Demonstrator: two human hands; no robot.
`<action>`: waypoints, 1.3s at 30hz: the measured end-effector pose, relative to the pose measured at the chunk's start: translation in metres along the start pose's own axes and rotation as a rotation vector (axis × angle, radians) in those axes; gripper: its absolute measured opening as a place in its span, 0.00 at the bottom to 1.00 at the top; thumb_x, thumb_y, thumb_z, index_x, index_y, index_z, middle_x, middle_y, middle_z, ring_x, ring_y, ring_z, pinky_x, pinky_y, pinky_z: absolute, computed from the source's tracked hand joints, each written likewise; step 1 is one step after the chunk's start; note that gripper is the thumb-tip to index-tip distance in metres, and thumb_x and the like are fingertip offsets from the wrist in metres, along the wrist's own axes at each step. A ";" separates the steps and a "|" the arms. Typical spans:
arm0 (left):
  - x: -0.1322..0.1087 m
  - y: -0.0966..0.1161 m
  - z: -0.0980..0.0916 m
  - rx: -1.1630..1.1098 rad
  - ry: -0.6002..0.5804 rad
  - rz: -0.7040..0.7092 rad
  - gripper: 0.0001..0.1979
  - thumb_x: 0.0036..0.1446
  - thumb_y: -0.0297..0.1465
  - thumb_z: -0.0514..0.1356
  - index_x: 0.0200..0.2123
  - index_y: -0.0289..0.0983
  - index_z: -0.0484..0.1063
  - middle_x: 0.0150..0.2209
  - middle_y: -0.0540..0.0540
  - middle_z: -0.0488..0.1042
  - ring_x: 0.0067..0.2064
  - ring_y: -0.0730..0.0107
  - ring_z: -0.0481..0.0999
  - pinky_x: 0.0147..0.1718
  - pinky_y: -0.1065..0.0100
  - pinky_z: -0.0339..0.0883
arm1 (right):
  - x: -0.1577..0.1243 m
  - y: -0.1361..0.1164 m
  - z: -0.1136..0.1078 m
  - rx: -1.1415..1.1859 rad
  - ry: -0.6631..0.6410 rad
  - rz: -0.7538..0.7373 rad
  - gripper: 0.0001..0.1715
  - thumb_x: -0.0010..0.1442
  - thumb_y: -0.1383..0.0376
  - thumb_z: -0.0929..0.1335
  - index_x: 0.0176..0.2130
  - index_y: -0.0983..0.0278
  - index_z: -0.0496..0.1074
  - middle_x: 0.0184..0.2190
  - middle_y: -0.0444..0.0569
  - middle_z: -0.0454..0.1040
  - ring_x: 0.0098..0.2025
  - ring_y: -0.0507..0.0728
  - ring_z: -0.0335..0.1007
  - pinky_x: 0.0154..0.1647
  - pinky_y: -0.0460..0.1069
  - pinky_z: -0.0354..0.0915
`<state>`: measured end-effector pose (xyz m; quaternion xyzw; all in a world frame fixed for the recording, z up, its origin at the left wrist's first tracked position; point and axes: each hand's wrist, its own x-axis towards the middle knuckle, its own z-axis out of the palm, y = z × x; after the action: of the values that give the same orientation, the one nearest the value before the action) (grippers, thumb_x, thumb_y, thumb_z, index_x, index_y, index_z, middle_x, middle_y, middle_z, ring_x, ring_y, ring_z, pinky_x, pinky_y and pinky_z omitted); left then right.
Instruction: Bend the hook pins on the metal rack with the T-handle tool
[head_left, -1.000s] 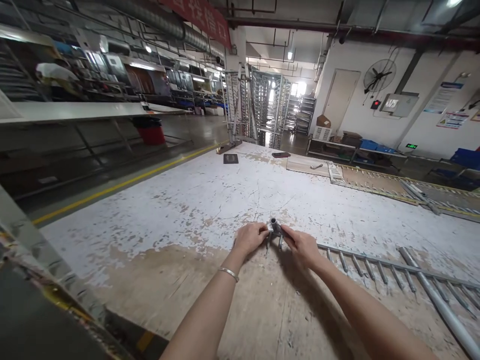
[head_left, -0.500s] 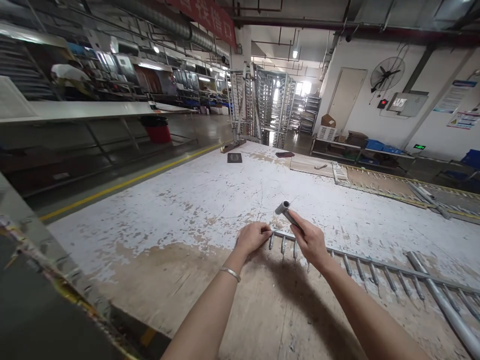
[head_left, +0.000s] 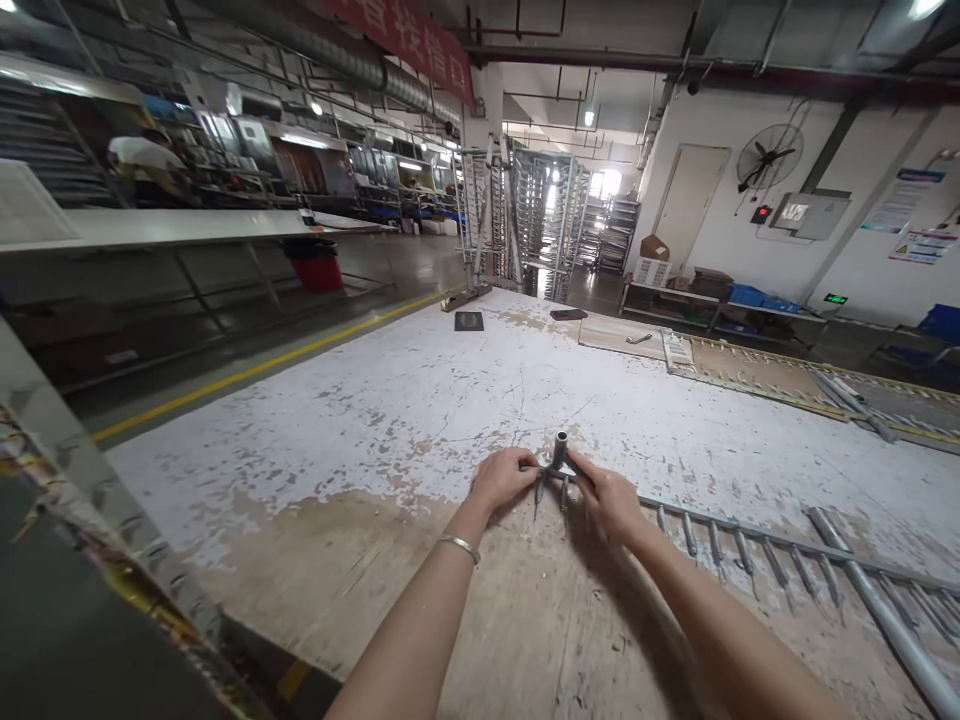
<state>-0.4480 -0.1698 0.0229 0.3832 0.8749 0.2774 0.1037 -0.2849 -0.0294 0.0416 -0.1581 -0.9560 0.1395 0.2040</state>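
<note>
Hammer [head_left: 561, 450] on the rail [head_left: 724, 521] — and we have our right hand [head_left: 611, 500] wrapped round its handle, the tubular head standing upright at the rail's left end. Our left hand [head_left: 501, 482] pinches that same end, fingertips just beside the head. The rail stretches rightward across our worn table [head_left: 300, 415] — its row of pegs pointing our way — and crosses a metal pipe [head_left: 874, 585].

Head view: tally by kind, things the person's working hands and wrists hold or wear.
Gray metal hammer-shaped tool, right hand: 1
Long gray pegged metal rail, left hand: 1
Silver metal bangle, worn: 1
Total: 3
</note>
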 end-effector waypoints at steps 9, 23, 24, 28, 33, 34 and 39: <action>0.001 -0.002 0.002 0.007 0.010 0.016 0.09 0.51 0.37 0.59 0.33 0.46 0.78 0.33 0.53 0.79 0.35 0.69 0.74 0.30 0.72 0.56 | -0.003 0.004 0.003 0.029 0.046 -0.068 0.25 0.65 0.65 0.62 0.61 0.55 0.66 0.44 0.48 0.80 0.41 0.59 0.77 0.39 0.48 0.69; 0.000 -0.001 0.002 0.032 0.008 0.031 0.09 0.51 0.38 0.58 0.33 0.46 0.78 0.34 0.53 0.79 0.35 0.69 0.74 0.31 0.72 0.56 | -0.001 0.004 -0.003 0.085 0.128 -0.070 0.25 0.66 0.63 0.61 0.62 0.54 0.64 0.48 0.48 0.78 0.44 0.58 0.76 0.40 0.48 0.69; 0.000 -0.001 0.002 0.033 0.013 0.035 0.09 0.51 0.38 0.58 0.33 0.46 0.78 0.33 0.53 0.79 0.36 0.69 0.74 0.31 0.72 0.56 | -0.001 0.004 -0.004 0.136 0.193 -0.093 0.26 0.67 0.63 0.60 0.63 0.55 0.62 0.52 0.48 0.75 0.47 0.57 0.75 0.44 0.48 0.68; 0.000 -0.002 0.003 0.032 0.016 0.029 0.08 0.51 0.37 0.59 0.33 0.46 0.78 0.33 0.53 0.79 0.36 0.69 0.74 0.31 0.72 0.56 | -0.005 0.007 -0.004 0.102 0.075 -0.051 0.25 0.66 0.64 0.61 0.61 0.54 0.64 0.50 0.46 0.77 0.46 0.57 0.76 0.42 0.47 0.69; 0.000 0.000 0.002 0.027 0.024 0.036 0.09 0.52 0.38 0.59 0.33 0.45 0.78 0.34 0.52 0.80 0.36 0.69 0.74 0.30 0.72 0.56 | -0.008 0.009 -0.003 0.106 0.093 -0.056 0.25 0.66 0.64 0.61 0.62 0.55 0.64 0.51 0.48 0.76 0.48 0.59 0.75 0.44 0.49 0.69; -0.001 0.000 0.002 0.029 0.028 0.038 0.09 0.52 0.38 0.59 0.33 0.45 0.78 0.34 0.52 0.80 0.36 0.69 0.75 0.31 0.72 0.56 | -0.009 0.009 -0.002 0.149 0.153 -0.086 0.26 0.67 0.64 0.60 0.63 0.56 0.63 0.54 0.48 0.74 0.50 0.58 0.74 0.47 0.49 0.68; -0.002 0.003 0.000 0.031 0.016 0.008 0.10 0.53 0.38 0.58 0.34 0.45 0.78 0.34 0.52 0.80 0.37 0.69 0.75 0.32 0.72 0.58 | -0.009 0.005 0.002 0.050 0.003 -0.026 0.25 0.65 0.65 0.63 0.60 0.53 0.66 0.45 0.46 0.80 0.41 0.59 0.78 0.39 0.49 0.71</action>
<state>-0.4450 -0.1696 0.0251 0.3860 0.8784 0.2672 0.0897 -0.2766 -0.0288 0.0349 -0.1408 -0.9539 0.1605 0.2110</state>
